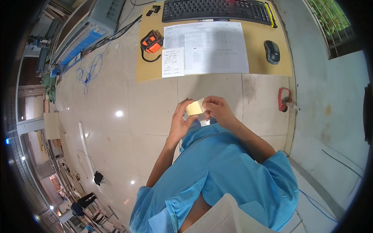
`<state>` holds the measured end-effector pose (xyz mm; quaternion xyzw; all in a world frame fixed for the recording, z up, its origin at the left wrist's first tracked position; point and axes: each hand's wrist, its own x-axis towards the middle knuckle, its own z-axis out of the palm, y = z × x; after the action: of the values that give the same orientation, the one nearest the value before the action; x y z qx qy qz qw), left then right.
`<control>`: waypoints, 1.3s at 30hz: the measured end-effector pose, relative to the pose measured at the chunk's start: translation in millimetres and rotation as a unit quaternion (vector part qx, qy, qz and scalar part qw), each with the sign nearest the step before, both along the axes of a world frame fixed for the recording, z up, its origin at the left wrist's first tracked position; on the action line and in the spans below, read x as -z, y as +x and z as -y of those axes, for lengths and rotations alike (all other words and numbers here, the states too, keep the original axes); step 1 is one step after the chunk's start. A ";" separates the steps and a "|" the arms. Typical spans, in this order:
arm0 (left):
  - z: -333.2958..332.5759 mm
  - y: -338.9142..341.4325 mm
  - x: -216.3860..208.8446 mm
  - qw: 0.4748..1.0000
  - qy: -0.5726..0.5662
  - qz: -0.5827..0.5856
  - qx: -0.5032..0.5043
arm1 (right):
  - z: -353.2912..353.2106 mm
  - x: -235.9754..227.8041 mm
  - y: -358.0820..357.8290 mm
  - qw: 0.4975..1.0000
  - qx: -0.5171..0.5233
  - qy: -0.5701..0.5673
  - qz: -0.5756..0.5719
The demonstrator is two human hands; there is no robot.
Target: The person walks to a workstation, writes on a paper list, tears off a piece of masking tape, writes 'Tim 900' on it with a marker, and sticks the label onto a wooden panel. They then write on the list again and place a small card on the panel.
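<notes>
A small, flat yellow square piece [194, 109], much like a sticky note, is held up in front of my body below the table edge. My left hand [180, 122] grips it by its left side, with the thumb under it and the fingers along the top. My right hand [220, 111] is closed in a pinch at its upper right corner, where a whitish edge shows beside the yellow. Whether that edge is a separate layer, I cannot tell.
A tan table [262, 64] ahead bears a keyboard [213, 11], printed sheets [217, 48], an orange-black tape measure [152, 42] and a mouse [272, 52]. A red object [284, 99] stands by the right wall. Blue cable [89, 70] lies on the floor near a large grey-blue machine [99, 19].
</notes>
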<state>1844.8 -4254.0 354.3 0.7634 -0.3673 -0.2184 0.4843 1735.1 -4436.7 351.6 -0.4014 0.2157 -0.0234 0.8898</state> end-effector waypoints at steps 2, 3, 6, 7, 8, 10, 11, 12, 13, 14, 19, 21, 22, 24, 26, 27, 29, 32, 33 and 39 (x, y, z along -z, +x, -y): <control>-1.4 2.2 -2.2 0.997 0.021 0.072 0.014 | 1.9 0.2 -0.7 0.998 0.004 0.067 0.017; -2.1 2.1 -4.9 0.998 0.033 0.058 0.012 | 2.1 -0.4 -0.9 0.997 0.012 0.079 0.014; -2.2 -2.2 -14.5 0.997 0.077 0.029 0.008 | -0.2 -4.2 1.1 0.998 -0.003 0.053 0.013; -1.3 -5.3 -16.7 0.995 0.096 0.022 0.008 | -1.6 -6.1 2.6 1.000 -0.025 -0.010 0.006; 0.3 -9.7 -17.8 0.994 0.109 0.021 0.004 | -3.4 -8.0 4.6 0.996 -0.038 -0.078 -0.018; 3.3 -16.5 -16.7 0.996 0.077 0.049 0.001 | -7.0 -12.1 9.7 0.986 -0.073 -0.145 -0.020; 3.9 -19.5 -15.1 0.996 0.058 0.066 0.000 | -9.1 -14.0 12.6 0.980 -0.088 -0.179 -0.019; 4.4 -18.9 -12.7 0.996 0.070 0.060 -0.016 | -9.7 -15.9 14.8 0.975 -0.094 -0.203 -0.009; 4.5 -18.1 -9.7 0.998 0.051 0.008 -0.033 | -10.4 -17.4 16.8 0.981 -0.087 -0.172 -0.018; 3.3 -15.7 -7.4 0.998 0.035 -0.046 -0.040 | -11.1 -18.6 18.8 0.987 -0.086 -0.137 -0.003; -3.5 -10.4 -0.8 0.990 -0.058 -0.114 -0.050 | -10.7 -18.5 25.4 0.997 -0.066 0.006 0.035; -5.4 -11.0 -0.9 0.988 -0.087 -0.105 -0.074 | -10.4 -15.9 26.2 0.997 -0.053 0.061 0.022; -5.8 -10.3 -1.3 0.987 -0.079 -0.114 -0.079 | -9.6 -14.6 25.8 0.996 -0.047 0.076 0.025; -6.2 -7.6 -1.9 0.990 -0.077 -0.092 -0.070 | -7.6 -11.3 24.2 0.992 -0.037 0.115 0.045; -6.7 -0.5 -1.6 0.988 -0.073 -0.126 -0.048 | -5.5 -7.5 23.6 0.982 -0.015 0.183 0.044; -6.9 3.0 -0.8 0.988 -0.071 -0.134 -0.043 | -4.6 -5.7 23.8 0.975 -0.004 0.215 0.049; -7.7 3.8 1.6 0.994 0.002 -0.104 -0.022 | -6.9 -4.1 23.6 0.988 -0.018 0.154 0.003; -14.5 0.2 8.9 0.998 0.003 0.058 0.026 | -18.3 -6.2 24.4 0.996 -0.079 -0.038 -0.011; -16.3 -1.9 13.7 0.986 -0.004 -0.161 0.033 | -22.2 -7.3 25.6 0.988 -0.097 -0.122 -0.011; -24.7 -17.3 55.1 0.865 -0.115 -0.488 -0.016 | -27.8 -5.5 29.5 0.955 -0.163 -0.232 -0.088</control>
<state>1827.5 -4229.3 299.3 0.5036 -0.0942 -0.5115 0.6899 1764.6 -4408.9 357.0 -0.6269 0.2134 0.1080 0.7415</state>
